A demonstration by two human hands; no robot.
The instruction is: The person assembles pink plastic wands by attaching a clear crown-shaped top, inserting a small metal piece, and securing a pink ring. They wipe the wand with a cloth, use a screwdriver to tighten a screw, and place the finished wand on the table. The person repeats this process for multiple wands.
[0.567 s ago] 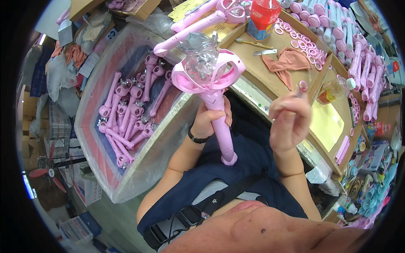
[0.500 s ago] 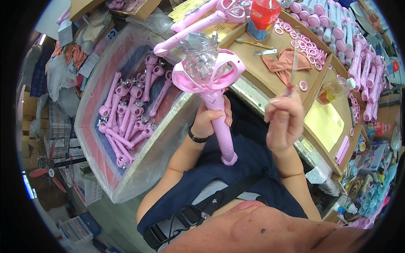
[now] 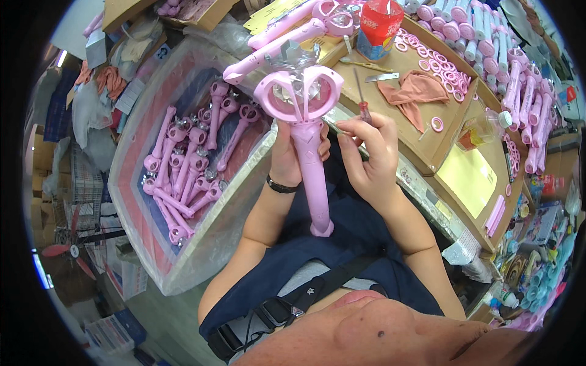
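Note:
My left hand [image 3: 285, 160] is wrapped round the neck of a pink light stick [image 3: 314, 171], just under its rounded head. The stick stands nearly upright against my apron, its head away from me, with clear and silvery parts inside the pink frame. To its right, my right hand [image 3: 375, 160] grips a small screwdriver [image 3: 364, 111] by its reddish handle, the thin shaft pointing up and away. The thumb and forefinger pinch close to the stick's neck; whether they hold anything small I cannot make out. The screwdriver's tip is apart from the stick.
On the left, a plastic-lined bin [image 3: 146, 244] holds several pink light sticks. More lie beyond my hands beside a red container [image 3: 378, 30]. The cardboard tray [image 3: 403, 125] at right carries pink rings [image 3: 448, 70], an orange cloth [image 3: 415, 91], and a cutter blade [image 3: 383, 77]. A bottle [image 3: 482, 131] stands nearby.
My right hand has moved left and nearer the light stick with the screwdriver. The stick has been turned in my left hand, so its head faces differently.

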